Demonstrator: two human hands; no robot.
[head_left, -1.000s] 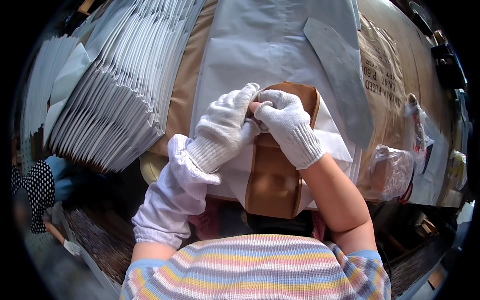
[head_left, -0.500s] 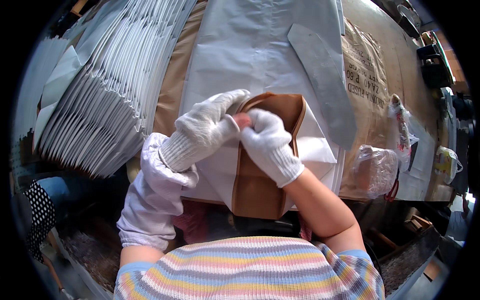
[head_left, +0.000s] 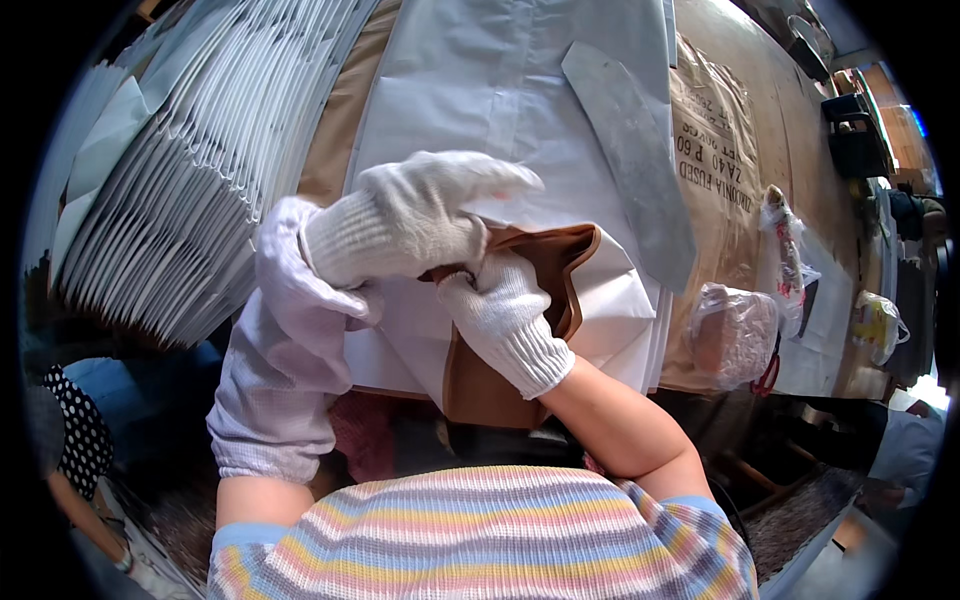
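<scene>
The bag [head_left: 488, 385], white outside and brown inside, lies under and around both hands' fingers. Its brown mouth gapes just right of the right fingers, and a white fold [head_left: 615, 305] spreads farther right.

The left hand [head_left: 420, 215] has its fingers stretched flat and together, pointing right above the mouth. They are well parted from the thumb, whose tip sits by the brown edge, and grip nothing between them. The right hand [head_left: 508, 310] curls in at that edge, just below the left thumb. Its tips are hidden, so I cannot tell whether they pinch the layer.

The bag should be light and bendy, crisp at its creases and floppy along the open lip. The brown layer looks smooth and may slide under knit gloves; a hard tug could tear a corner or spoil a crease. The best hold is probably the doubled edge beside the right thumb, pinched from inside and out, with a flat palm steadying the white fold.

A stack [head_left: 190, 210] of white folded pieces stands left of the left fingers; a grey plate [head_left: 640, 165] lies beyond the right fingers, to their right.
</scene>
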